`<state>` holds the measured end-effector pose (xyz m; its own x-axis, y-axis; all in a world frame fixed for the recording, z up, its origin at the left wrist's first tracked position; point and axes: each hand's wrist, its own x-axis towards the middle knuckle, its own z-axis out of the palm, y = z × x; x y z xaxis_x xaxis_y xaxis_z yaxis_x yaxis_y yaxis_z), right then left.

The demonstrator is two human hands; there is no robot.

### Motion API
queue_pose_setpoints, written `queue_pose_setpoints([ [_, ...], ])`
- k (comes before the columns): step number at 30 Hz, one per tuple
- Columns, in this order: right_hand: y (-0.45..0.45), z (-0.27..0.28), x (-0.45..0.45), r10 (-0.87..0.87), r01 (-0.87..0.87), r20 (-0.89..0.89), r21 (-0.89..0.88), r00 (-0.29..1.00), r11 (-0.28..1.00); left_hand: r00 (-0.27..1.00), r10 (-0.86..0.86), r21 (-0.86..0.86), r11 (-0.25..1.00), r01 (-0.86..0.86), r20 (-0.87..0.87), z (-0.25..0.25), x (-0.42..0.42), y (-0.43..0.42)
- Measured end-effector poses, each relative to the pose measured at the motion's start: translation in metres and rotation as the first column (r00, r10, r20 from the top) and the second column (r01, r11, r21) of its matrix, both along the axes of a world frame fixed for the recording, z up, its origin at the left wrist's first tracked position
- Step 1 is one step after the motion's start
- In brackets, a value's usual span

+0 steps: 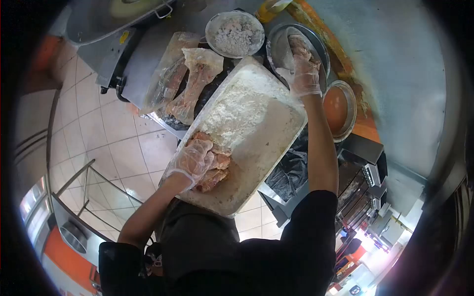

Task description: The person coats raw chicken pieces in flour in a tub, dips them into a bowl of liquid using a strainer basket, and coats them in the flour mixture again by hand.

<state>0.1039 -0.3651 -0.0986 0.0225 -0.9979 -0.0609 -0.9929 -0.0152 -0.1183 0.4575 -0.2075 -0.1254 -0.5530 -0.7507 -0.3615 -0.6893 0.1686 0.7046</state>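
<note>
My left hand (193, 160), in a clear plastic glove, lies over several pieces of raw meat (213, 178) at the near left end of a white tray (254, 197). White flour (234, 113) is heaped in the tray's middle and far part. Beyond the tray's far right corner, my right hand (305, 76), also gloved, is at a metal bowl (323, 54). Its fingers are around a piece of meat (297, 45) at a sieve-like round dish (281, 52) inside the bowl.
A bowl of white crumbly stuff (235, 34) stands behind the tray. Plastic bags with meat (197, 79) lie to the left. An orange-brown liquid fills a bowl (336, 109) at right. A large pan (111, 17) sits far left.
</note>
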Motion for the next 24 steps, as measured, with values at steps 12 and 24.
queue_pose_setpoints([
  [12,0.005,0.031,0.017,0.162,-0.155,-0.015,-0.383,0.987,0.911,0.997,0.009,-0.054,0.998,-0.013,-0.071,0.003,-0.003,-0.004],
  [24,0.007,0.028,0.028,0.072,-0.112,-0.134,-0.319,0.988,0.941,0.986,-0.042,-0.090,0.996,0.028,-0.161,-0.002,-0.005,-0.002],
])
